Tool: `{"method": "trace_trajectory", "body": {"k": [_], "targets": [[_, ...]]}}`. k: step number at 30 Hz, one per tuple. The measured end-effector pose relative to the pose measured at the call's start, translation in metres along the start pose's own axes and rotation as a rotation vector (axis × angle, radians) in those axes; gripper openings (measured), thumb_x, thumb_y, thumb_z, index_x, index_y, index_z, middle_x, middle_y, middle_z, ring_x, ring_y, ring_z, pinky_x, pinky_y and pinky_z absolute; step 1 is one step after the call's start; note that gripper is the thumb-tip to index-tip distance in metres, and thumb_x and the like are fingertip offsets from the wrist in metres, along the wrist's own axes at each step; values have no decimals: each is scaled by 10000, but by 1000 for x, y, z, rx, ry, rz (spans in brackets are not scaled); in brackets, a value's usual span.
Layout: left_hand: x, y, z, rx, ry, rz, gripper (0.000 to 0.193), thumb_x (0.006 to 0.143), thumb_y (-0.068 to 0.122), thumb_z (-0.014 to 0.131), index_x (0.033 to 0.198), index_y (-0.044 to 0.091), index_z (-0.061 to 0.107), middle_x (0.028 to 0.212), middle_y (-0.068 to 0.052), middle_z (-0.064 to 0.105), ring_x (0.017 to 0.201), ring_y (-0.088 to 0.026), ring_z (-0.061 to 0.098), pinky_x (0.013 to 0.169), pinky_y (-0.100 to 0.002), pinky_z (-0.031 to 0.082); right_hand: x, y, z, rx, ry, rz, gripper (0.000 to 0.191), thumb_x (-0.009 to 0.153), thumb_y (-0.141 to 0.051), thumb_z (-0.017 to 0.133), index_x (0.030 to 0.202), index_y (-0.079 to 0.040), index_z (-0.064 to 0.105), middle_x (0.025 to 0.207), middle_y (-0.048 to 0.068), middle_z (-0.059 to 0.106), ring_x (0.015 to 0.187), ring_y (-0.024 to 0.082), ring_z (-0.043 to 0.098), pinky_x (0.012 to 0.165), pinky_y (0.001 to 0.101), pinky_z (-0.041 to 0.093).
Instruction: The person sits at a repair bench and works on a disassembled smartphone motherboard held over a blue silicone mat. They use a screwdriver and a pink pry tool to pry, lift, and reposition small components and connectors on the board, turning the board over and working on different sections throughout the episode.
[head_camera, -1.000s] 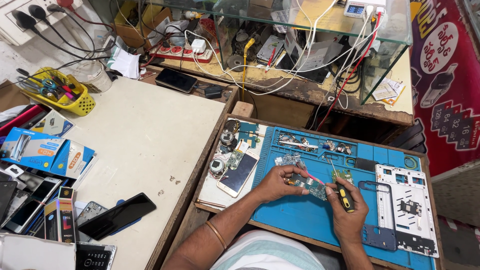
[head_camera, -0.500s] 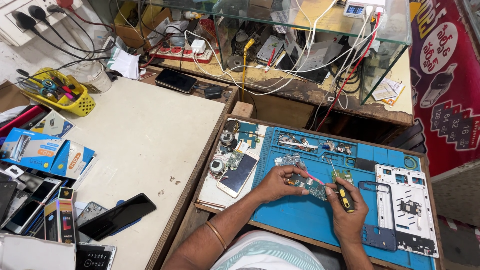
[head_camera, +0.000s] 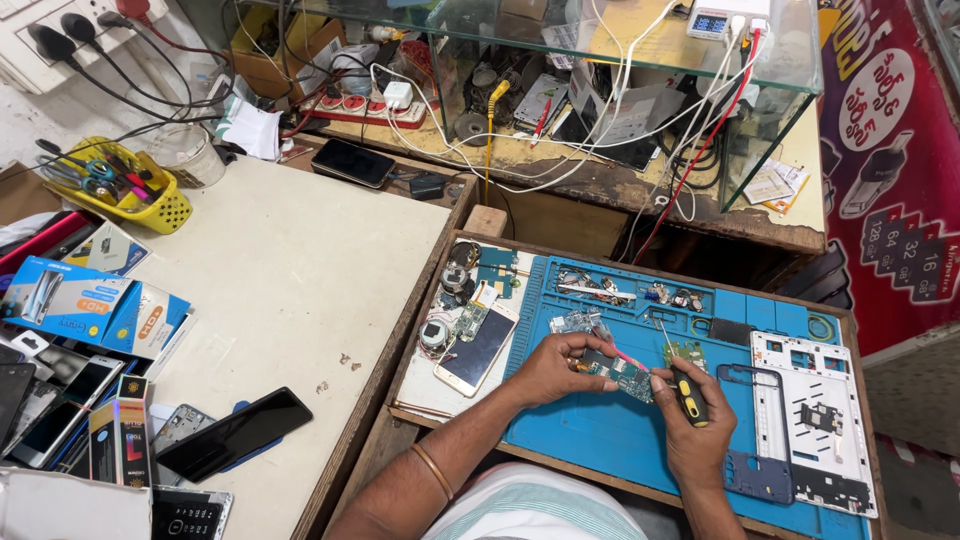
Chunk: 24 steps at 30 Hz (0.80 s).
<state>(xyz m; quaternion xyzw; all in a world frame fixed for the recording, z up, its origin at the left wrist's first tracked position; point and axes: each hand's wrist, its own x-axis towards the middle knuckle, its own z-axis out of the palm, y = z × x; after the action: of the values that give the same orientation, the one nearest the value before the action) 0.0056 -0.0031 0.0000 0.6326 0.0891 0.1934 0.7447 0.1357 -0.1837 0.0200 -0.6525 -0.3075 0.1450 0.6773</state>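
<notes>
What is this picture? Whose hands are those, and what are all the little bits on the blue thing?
The camera sits on a person's head and looks down, so you see that person's own two hands. The left hand holds a small green circuit board, the inside part of a phone, and some pink tweezers. The right hand holds a screwdriver with a black and yellow handle. Underneath lies a blue work mat with tiny parts, a phone lying flat and a white phone frame. On the pale table to the left are more phones and boxes.
</notes>
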Motion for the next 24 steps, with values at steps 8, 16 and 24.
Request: {"method": "trace_trajectory", "body": {"k": [8, 16, 24], "targets": [[0, 4, 1, -51, -7, -8, 399, 811, 25, 850, 1177, 16, 693, 1300, -91, 638, 1113, -183, 693, 892, -292, 664, 0, 1, 0, 1, 8, -4, 375, 922, -39, 719, 1285, 10, 639, 1083, 158, 738, 946, 169, 720, 778, 284, 629], [0, 9, 1, -151, 0, -68, 390, 810, 23, 828, 1174, 16, 689, 1311, -83, 620, 1111, -190, 696, 857, -306, 677, 1, 2, 0, 17, 16, -8, 388, 920, -33, 712, 1294, 15, 623, 1095, 165, 734, 982, 174, 726, 803, 297, 638], [2, -3, -3, -133, 12, -22, 385, 856, 16, 824, 1216, 11, 689, 1296, -128, 655, 1069, -181, 700, 867, -281, 650, 1, 6, -1, 97, -21, 37, 420, 902, -16, 725, 1309, 10, 627, 1108, 176, 724, 962, 178, 713, 788, 292, 634]]}}
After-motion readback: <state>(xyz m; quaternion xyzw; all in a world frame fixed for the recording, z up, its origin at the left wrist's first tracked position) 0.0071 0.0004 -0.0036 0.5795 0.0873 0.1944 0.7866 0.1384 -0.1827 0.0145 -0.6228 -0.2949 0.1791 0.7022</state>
